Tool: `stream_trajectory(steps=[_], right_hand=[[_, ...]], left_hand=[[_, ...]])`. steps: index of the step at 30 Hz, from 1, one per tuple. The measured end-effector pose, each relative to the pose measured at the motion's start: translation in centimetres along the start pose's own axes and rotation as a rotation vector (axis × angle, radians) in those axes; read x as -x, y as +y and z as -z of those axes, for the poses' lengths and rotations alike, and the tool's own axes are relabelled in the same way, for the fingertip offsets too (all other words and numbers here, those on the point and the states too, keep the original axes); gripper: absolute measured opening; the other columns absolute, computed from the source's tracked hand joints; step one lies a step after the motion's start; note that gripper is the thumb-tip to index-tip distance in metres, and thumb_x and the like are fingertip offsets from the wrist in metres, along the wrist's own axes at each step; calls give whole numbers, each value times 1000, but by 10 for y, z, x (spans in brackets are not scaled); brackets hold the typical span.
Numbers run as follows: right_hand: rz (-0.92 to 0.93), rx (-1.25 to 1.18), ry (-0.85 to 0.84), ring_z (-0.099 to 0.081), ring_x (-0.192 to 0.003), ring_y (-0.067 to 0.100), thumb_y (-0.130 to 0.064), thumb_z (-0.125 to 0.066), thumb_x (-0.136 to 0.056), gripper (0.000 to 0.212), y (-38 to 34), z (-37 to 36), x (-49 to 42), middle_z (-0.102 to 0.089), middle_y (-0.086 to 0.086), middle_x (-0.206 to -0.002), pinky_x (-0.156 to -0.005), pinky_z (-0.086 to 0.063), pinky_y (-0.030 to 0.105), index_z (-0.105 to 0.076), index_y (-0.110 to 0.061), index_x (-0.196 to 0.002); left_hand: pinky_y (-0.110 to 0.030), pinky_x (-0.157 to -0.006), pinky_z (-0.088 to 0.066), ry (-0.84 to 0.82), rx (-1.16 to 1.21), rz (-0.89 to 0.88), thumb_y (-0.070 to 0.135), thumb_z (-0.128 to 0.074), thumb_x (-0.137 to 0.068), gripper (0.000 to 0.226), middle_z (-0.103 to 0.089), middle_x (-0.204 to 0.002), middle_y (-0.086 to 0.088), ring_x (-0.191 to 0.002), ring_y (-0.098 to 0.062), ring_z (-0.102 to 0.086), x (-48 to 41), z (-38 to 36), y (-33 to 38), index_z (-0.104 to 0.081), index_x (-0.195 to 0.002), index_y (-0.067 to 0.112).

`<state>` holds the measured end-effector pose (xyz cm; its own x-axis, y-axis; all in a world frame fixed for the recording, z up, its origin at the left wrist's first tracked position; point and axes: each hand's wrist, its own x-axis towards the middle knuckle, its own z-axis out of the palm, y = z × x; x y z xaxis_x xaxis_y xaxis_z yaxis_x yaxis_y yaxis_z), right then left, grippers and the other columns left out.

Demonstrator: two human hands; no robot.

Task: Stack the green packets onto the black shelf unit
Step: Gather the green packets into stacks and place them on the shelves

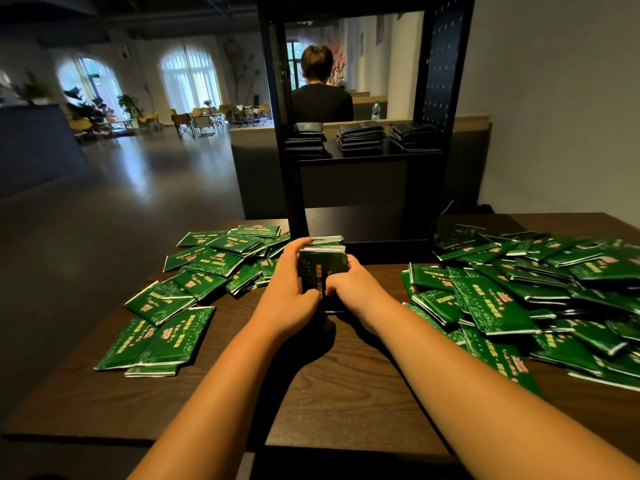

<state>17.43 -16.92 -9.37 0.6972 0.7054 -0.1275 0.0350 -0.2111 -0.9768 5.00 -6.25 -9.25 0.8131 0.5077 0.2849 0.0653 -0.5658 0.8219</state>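
Centrally, left hand (289, 289) and right hand (353, 285) together grip a bundle of green packets (322, 268) over the table (329, 393), just before the black shelf unit (356, 188) (three stacks (360, 136) already shelved); loose packets (194, 282) lie on both sides.

— What sort of place is this?
— A café-style lounge or open hall, not a home. At 11 o'clock, tall arched windows (188, 76) with sheer curtains light groups of folding chairs (187, 123) set round small tables.
— What else shows it?
— Potted plants (129, 103) at 10 o'clock, a long dark counter (34, 140) at 9, and a wide polished floor (138, 188) between. At 12 a seated person (320, 95) faces away, with a water bottle (375, 111) near them. Close by, a wooden table (346, 375) carries green packets (491, 306) in bulk around a black shelf unit (273, 98), a shop-like touch.
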Motion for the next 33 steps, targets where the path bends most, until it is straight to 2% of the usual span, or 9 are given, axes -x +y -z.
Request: stream_trajectory(steps=[4, 7, 12, 16, 21, 26, 28, 30, 33], right_hand=[[-2, 81, -8, -68, -107, 23, -8, -66, -80, 58, -5, -1, -1, -71, 5, -115, -95, -60, 44, -56, -26, -134], [-5, 142, -17, -67, -102, 19, -11, -64, -88, 44, -13, 6, 2, -69, 3, -111, -82, -55, 36, -55, -22, -130], [-42, 34, 38, -77, -96, 33, -36, -70, -69, 53, -17, 18, -18, -78, 17, -109, -87, -65, 57, -67, -14, -118], [-74, -162, 66, -76, -102, 46, -37, -76, -55, 71, -31, 29, -36, -76, 26, -111, -95, -60, 66, -73, -5, -118], [-85, -194, 139, -77, -102, 38, -38, -82, -54, 68, -51, 42, -62, -77, 19, -114, -98, -61, 59, -73, -8, -114], [-51, 39, 254, -78, -89, 33, -52, -78, -60, 71, -54, 48, -110, -78, 10, -104, -87, -66, 52, -72, -9, -116], [-37, 189, 278, -76, -83, 27, -53, -72, -69, 61, -68, 43, -97, -76, 8, -99, -78, -65, 42, -73, -10, -113], [-10, 349, 269, -66, -73, 20, -45, -68, -89, 37, -83, 38, -85, -68, 5, -86, -60, -50, 30, -70, -10, -98], [9, 514, 268, -54, -68, 18, -41, -61, -100, 35, -86, 35, -97, -60, 4, -77, -54, -34, 32, -61, -11, -81]], left_hand=[[-43, -93, -64, -8, 6, 29, -6, -63, -85, 106, -53, -142, 12, -112, -15, -71, 0, -1, -3, -20, -164, 51], [-40, -96, -63, 25, 53, 71, 3, -68, -90, 105, -59, -143, 13, -112, -5, -71, -3, -1, -2, -11, -169, 43], [-20, -96, -52, 81, 56, 55, 17, -76, -96, 66, -65, -139, 15, -112, 16, -63, -17, -3, 4, -44, -153, 26], [-24, -97, -55, 161, 91, 97, 39, -73, -101, 41, -70, -126, 15, -110, 6, -67, -37, -9, 13, -60, -138, 27], [-44, -98, -62, 221, 136, 165, 79, -69, -86, 64, -72, -119, 9, -107, -12, -73, -55, -20, 15, -63, -127, 31], [-55, -81, -63, 379, 174, 200, 60, -76, -92, 37, -73, -90, -2, -82, -24, -74, -60, -43, -5, -57, -97, 28], [-44, -79, -62, 384, 87, 129, 49, -76, -95, 25, -69, -88, 4, -83, -15, -70, -60, -49, -14, -59, -93, 31], [-28, -84, -56, 347, -23, 25, 35, -73, -100, 10, -69, -101, 11, -91, -3, -67, -64, -50, -18, -67, -106, 31], [-20, -92, -54, 266, -107, -55, 23, -69, -102, 34, -65, -126, 11, -106, 1, -64, -67, -49, -22, -65, -136, 25]])
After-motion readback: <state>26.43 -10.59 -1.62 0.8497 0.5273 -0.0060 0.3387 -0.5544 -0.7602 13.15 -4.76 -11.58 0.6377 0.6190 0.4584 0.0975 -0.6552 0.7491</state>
